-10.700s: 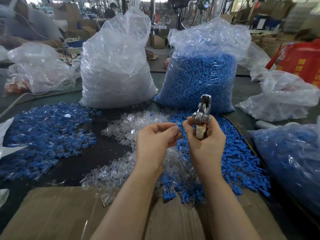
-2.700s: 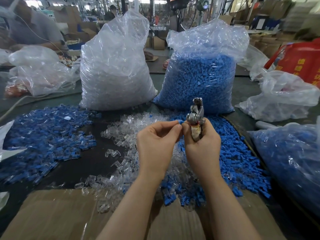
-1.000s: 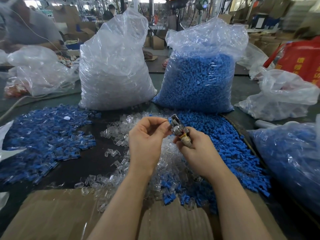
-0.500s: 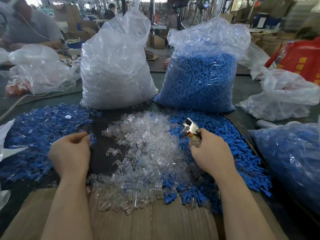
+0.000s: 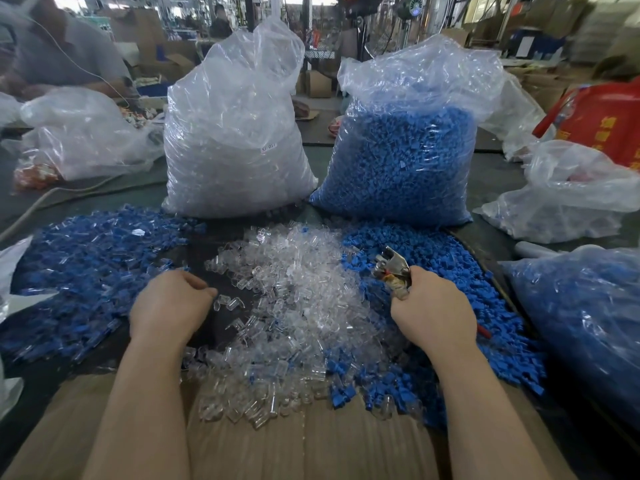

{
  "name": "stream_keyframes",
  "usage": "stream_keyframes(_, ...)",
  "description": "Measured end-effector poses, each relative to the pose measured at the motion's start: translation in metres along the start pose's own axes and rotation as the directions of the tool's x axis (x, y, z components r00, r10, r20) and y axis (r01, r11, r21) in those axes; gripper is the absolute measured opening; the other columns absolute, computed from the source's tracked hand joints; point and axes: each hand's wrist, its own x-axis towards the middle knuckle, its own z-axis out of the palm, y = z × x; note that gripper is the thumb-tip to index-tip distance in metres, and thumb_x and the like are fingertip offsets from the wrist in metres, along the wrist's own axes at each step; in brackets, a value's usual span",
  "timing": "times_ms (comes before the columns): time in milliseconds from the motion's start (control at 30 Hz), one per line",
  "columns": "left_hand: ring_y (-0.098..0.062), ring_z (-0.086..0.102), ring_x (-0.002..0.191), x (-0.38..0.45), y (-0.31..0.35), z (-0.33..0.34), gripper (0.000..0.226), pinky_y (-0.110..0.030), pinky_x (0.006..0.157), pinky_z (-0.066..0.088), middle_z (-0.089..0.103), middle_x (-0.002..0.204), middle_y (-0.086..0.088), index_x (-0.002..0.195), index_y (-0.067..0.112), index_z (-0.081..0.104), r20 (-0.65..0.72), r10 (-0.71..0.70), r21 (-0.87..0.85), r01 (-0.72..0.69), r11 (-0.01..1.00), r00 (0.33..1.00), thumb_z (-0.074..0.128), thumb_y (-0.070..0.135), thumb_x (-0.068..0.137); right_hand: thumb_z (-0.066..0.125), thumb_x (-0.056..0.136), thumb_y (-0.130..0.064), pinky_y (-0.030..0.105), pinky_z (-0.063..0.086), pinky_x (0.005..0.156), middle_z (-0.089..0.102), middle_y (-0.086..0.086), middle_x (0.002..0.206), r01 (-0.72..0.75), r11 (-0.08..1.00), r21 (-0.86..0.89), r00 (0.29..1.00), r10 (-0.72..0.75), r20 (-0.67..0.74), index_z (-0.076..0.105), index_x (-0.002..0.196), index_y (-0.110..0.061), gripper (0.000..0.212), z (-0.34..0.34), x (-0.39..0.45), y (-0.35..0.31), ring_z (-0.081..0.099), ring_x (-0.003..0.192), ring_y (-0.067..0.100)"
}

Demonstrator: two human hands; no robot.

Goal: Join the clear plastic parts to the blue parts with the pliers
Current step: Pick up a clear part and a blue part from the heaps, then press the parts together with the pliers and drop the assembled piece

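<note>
Reaching back toward the clear plastic parts [image 5: 294, 306] with the left hand [image 5: 169, 306], fingers loosely curled over the near left edge of the heap; from this angle I can't tell if it's actually got a piece in there or nothing at all. The right hand [image 5: 433, 310] is wrapped around the pliers [image 5: 393, 270], nose pointing up and left, low over where the clear heap meets the blue parts [image 5: 460, 271]. I can't make out whether anything sits in the jaws.

Layout: clear heap in the middle of the bench [image 5: 207, 244], loose blue parts to its right, and a pile of joined pieces [image 5: 86, 271] on the left. Big bag of clear parts [image 5: 235, 133] and a bag of blue parts [image 5: 401, 157] stand behind.

What could go sideways, I reckon: these clear bits are tiny, slick and tangled, so a blind grab could lift two at once or flick some into the finished pile. Also the two heaps already bleed into each other near the cardboard [image 5: 311, 445], so grabbing the wrong colour is easy. And squeezing the pliers with the pieces misaligned might crack the clear one
</note>
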Motion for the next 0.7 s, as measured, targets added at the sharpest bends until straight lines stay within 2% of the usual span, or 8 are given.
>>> stream_keyframes(67,-0.024,0.059,0.092,0.001,0.001,0.004,0.021,-0.034,0.080,0.047,0.069,0.107,-0.005,0.108,0.020,0.072,0.103,0.014,0.058,-0.020,0.998,0.995,0.068,0.030,0.091,0.056,0.089,-0.028,0.027,0.027,0.046,0.052,-0.002,0.069,-0.005,1.000,0.012,1.000,0.005,-0.001,0.040,0.072,-0.024,0.023,0.000,0.001,0.000,0.047,0.058,0.014)
stream_keyframes(133,-0.022,0.057,0.090,0.001,0.001,0.007,0.016,-0.035,0.082,0.048,0.070,0.108,-0.005,0.103,0.020,0.073,0.115,0.008,0.042,-0.013,0.999,0.993,0.069,0.028,0.090,0.057,0.089,-0.027,0.028,0.027,0.046,0.053,-0.002,0.068,-0.006,0.999,0.035,1.000,0.006,0.002,0.042,0.072,-0.023,0.023,-0.001,0.002,0.000,0.048,0.058,0.015)
stream_keyframes(200,-0.020,0.057,0.086,0.002,-0.001,0.008,0.004,-0.035,0.080,0.049,0.070,0.096,-0.001,0.086,0.023,0.070,0.103,-0.003,0.004,0.003,1.000,0.995,0.071,0.026,0.089,0.057,0.089,-0.027,0.028,0.028,0.047,0.053,-0.002,0.069,0.000,0.999,0.048,1.000,-0.001,0.024,0.043,0.073,-0.023,0.022,-0.002,0.002,0.000,0.049,0.059,0.016)
stream_keyframes(267,-0.020,0.059,0.084,0.003,-0.003,0.011,0.012,-0.035,0.075,0.049,0.067,0.083,0.002,0.076,0.024,0.068,0.113,-0.004,-0.016,0.006,1.000,0.994,0.072,0.025,0.088,0.057,0.088,-0.028,0.029,0.029,0.048,0.053,-0.001,0.070,0.025,0.999,0.046,0.998,-0.027,0.054,0.043,0.074,-0.023,0.020,-0.002,0.002,-0.001,0.049,0.061,0.017)
stream_keyframes(400,-0.021,0.060,0.087,0.000,0.001,0.013,0.012,-0.036,0.078,0.051,0.063,0.084,0.002,0.082,0.023,0.064,0.130,0.017,-0.044,-0.012,0.999,0.991,0.074,0.028,0.085,0.057,0.086,-0.028,0.031,0.031,0.052,0.050,-0.004,0.071,0.094,0.995,0.041,0.992,-0.098,0.084,0.041,0.073,-0.024,0.021,0.000,0.000,-0.004,0.047,0.062,0.018)
stream_keyframes(500,-0.017,0.061,0.081,-0.003,0.005,0.015,0.018,-0.034,0.073,0.050,0.063,0.081,0.005,0.079,0.024,0.062,0.159,0.059,-0.090,-0.045,0.995,0.986,0.079,0.030,0.082,0.056,0.086,-0.027,0.031,0.028,0.051,0.047,-0.006,0.070,0.132,0.991,0.010,0.989,-0.132,0.069,0.037,0.072,-0.024,0.023,0.003,-0.003,-0.007,0.042,0.060,0.015)
stream_keyframes(600,-0.016,0.062,0.075,-0.006,0.007,0.020,0.015,-0.034,0.071,0.053,0.067,0.079,0.002,0.078,0.023,0.065,0.135,0.077,-0.100,-0.063,0.993,0.988,0.078,0.029,0.082,0.056,0.085,-0.026,0.032,0.031,0.055,0.045,-0.005,0.072,0.107,0.994,-0.022,0.992,-0.105,0.076,0.039,0.074,-0.023,0.021,0.004,-0.005,-0.008,0.044,0.064,0.019)
stream_keyframes(700,-0.015,0.061,0.074,-0.008,0.009,0.022,0.015,-0.034,0.069,0.052,0.066,0.079,0.002,0.077,0.023,0.064,0.111,0.083,-0.116,-0.070,0.991,0.990,0.079,0.025,0.082,0.058,0.085,-0.026,0.030,0.028,0.051,0.045,-0.004,0.074,0.056,0.998,-0.042,0.996,-0.053,0.073,0.043,0.080,-0.020,0.017,0.004,-0.005,-0.006,0.042,0.061,0.018)
